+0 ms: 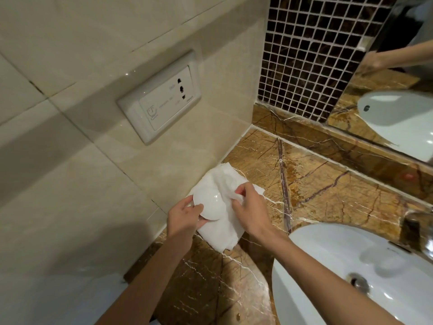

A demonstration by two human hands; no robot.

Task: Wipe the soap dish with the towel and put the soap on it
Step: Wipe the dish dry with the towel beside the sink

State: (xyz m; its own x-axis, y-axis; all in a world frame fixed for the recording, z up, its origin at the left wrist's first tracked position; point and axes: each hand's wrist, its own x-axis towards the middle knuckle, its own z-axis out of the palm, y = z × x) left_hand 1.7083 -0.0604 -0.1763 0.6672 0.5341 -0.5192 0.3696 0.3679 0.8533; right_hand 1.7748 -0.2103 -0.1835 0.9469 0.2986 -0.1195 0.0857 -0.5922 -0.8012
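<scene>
A glossy white soap dish [209, 205] is held above the marble counter near the left wall, with its rounded underside facing me. My left hand [185, 218] grips the dish by its lower left edge. A white towel [225, 227] is draped under and around the dish, hanging down to the counter. My right hand [249, 207] pinches a fold of the towel against the right side of the dish. No soap shows in view.
The brown veined marble counter [328, 184] runs to the right. A white sink basin [328, 266] with a drain lies at the lower right, and a chrome tap [419, 221] stands behind it. A wall socket plate [161, 97] is on the beige tiles. A mirror [398, 90] sits at the upper right.
</scene>
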